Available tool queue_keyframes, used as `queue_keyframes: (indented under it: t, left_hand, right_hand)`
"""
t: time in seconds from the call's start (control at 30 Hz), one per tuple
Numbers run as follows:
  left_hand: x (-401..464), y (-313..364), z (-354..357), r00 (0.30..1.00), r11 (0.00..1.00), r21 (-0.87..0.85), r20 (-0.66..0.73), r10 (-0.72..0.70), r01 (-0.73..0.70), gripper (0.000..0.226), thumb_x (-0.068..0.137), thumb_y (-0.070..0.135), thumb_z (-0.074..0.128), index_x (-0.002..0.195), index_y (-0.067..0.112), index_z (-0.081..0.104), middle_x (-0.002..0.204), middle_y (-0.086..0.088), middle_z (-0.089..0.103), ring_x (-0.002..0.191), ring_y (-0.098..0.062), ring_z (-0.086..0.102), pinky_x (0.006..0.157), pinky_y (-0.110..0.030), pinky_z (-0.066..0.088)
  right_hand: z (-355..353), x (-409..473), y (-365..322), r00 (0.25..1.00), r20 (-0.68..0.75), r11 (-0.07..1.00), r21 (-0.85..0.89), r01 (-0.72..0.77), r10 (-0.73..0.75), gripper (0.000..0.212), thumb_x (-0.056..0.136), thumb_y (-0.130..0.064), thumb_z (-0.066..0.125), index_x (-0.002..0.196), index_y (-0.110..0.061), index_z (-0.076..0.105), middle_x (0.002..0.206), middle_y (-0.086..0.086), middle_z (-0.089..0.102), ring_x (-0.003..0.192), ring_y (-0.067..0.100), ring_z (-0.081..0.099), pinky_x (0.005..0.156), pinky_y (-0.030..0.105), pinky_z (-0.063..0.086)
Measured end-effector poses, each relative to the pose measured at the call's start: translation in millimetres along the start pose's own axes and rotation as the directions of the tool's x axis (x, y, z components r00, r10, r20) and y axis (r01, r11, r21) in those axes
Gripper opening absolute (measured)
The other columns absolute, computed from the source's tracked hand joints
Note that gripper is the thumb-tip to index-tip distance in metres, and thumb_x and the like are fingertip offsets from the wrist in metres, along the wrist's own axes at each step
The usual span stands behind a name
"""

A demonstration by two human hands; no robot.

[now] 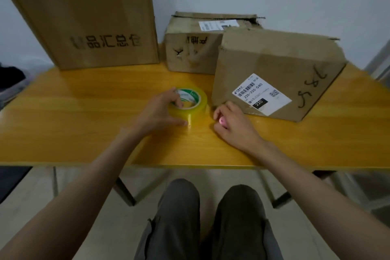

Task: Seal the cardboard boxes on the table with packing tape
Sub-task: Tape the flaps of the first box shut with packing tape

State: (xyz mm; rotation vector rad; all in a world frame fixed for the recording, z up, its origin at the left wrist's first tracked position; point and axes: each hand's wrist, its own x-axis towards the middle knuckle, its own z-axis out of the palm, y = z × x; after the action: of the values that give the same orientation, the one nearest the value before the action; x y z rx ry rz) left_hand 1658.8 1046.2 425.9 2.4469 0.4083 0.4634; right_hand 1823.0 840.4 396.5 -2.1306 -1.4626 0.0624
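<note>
Low over the table, left hand gripping tape roll, right hand curled round small pink object

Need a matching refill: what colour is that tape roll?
Translucent yellow packing tape roll, white-and-green core; head view.

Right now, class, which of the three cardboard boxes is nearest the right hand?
The box with the "220" shipping label, touching the right hand.

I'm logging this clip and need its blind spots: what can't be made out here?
Head view only:
- Big box: top cut off by the upper edge, so its flaps go unseen.
- Back box: right part hidden behind the labelled box.
- Right hand: curls round a small pink thing, mostly covered by fingers.
- Label: fine print too small.
</note>
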Motion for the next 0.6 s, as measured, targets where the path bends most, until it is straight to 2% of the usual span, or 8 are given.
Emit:
queue_keyframes:
  t: [0.1, 0.23, 0.33, 0.37, 0.43, 0.47, 0.53, 0.6]
  left_hand:
    - [-10.7, 5.2, -5.7, 0.999, 0.999, 0.000, 0.039, 0.038, -0.038, 0.042, 0.060, 0.024, 0.095, 0.084, 0.020, 0.061, 0.119, 0.004, 0.068, 0.142, -0.015, 0.040, 0.114, -0.039, 0.037]
    - [-20.7, 13.8, -4.8, 0.976, 0.978, 0.019, 0.070, 0.205, -0.207, 0.040, 0.064, 0.023, 0.093, 0.083, 0.019, 0.058, 0.136, 0.002, 0.057, 0.146, -0.014, 0.032, 0.116, -0.029, 0.028]
    - [-26.7, 23.7, -1.0, 0.944, 0.937, 0.120, 0.079, 0.319, -0.327, 0.041, 0.067, 0.018, 0.092, 0.084, 0.019, 0.054, 0.150, -0.002, 0.047, 0.152, -0.018, 0.023, 0.118, -0.033, 0.029]
    - [-30.0, 28.4, 0.4, 0.931, 0.915, 0.173, 0.084, 0.356, -0.365, 0.040, 0.069, 0.018, 0.090, 0.086, 0.018, 0.055, 0.154, -0.003, 0.042, 0.153, -0.019, 0.020, 0.118, -0.037, 0.032]
    - [-36.2, 35.1, 3.9, 0.896, 0.855, 0.275, 0.062, 0.440, -0.439, 0.038, 0.073, 0.019, 0.088, 0.096, 0.016, 0.057, 0.160, -0.006, 0.032, 0.155, -0.022, 0.016, 0.114, -0.046, 0.042]
    - [-38.2, 36.4, 7.1, 0.882, 0.832, 0.320, 0.024, 0.471, -0.453, 0.043, 0.073, 0.020, 0.086, 0.105, 0.016, 0.058, 0.163, -0.008, 0.026, 0.155, -0.024, 0.015, 0.111, -0.047, 0.045]
    - [-39.5, 35.9, 14.5, 0.887, 0.858, 0.330, -0.107, 0.450, -0.395, 0.072, 0.070, 0.025, 0.086, 0.132, 0.016, 0.051, 0.164, -0.012, 0.019, 0.154, -0.028, 0.016, 0.114, -0.045, 0.040]
    - [-39.9, 33.7, 18.8, 0.938, 0.965, 0.070, -0.227, 0.263, -0.253, 0.108, 0.062, 0.026, 0.091, 0.152, 0.018, 0.032, 0.163, -0.011, 0.022, 0.150, -0.024, 0.026, 0.117, -0.040, 0.036]
  right_hand:
    - [-4.5, -5.3, -2.9, 0.997, 0.007, 0.997, -0.023, -0.077, 0.077, 0.022, 0.091, -0.034, 0.056, 0.108, -0.020, 0.057, 0.106, -0.005, 0.048, 0.098, 0.014, 0.050, 0.086, 0.035, 0.044]
    - [-13.2, -7.2, -13.9, 0.960, -0.052, 0.924, 0.288, -0.249, 0.275, 0.031, 0.100, -0.048, 0.055, 0.111, -0.025, 0.072, 0.109, -0.009, 0.067, 0.100, 0.010, 0.061, 0.088, 0.034, 0.047]
    - [-22.0, -4.9, -27.2, 0.936, 0.081, 0.767, 0.552, -0.327, 0.341, 0.038, 0.097, -0.058, 0.058, 0.114, -0.029, 0.075, 0.107, -0.011, 0.075, 0.102, 0.005, 0.065, 0.091, 0.026, 0.048]
    - [-24.1, -3.3, -29.9, 0.926, 0.138, 0.700, 0.618, -0.357, 0.350, 0.033, 0.097, -0.055, 0.060, 0.113, -0.030, 0.074, 0.105, -0.011, 0.075, 0.096, 0.005, 0.066, 0.087, 0.024, 0.049]
    - [-29.3, -2.3, -34.5, 0.910, 0.217, 0.597, 0.696, -0.398, 0.354, 0.025, 0.098, -0.045, 0.063, 0.111, -0.026, 0.074, 0.089, -0.008, 0.071, 0.068, 0.004, 0.056, 0.066, 0.021, 0.042]
    - [-31.0, -3.1, -34.7, 0.909, 0.228, 0.565, 0.722, -0.398, 0.349, 0.024, 0.099, -0.041, 0.063, 0.112, -0.023, 0.073, 0.082, -0.008, 0.069, 0.059, 0.003, 0.048, 0.058, 0.019, 0.036]
    - [-31.4, -6.7, -32.9, 0.914, 0.220, 0.502, 0.780, -0.375, 0.340, 0.023, 0.100, -0.036, 0.063, 0.114, -0.019, 0.070, 0.080, -0.007, 0.072, 0.053, 0.004, 0.039, 0.051, 0.017, 0.029]
    - [-31.0, -11.2, -29.6, 0.916, 0.208, 0.449, 0.820, -0.354, 0.344, 0.029, 0.101, -0.035, 0.061, 0.118, -0.014, 0.068, 0.097, 0.003, 0.077, 0.054, 0.007, 0.035, 0.048, 0.018, 0.027]
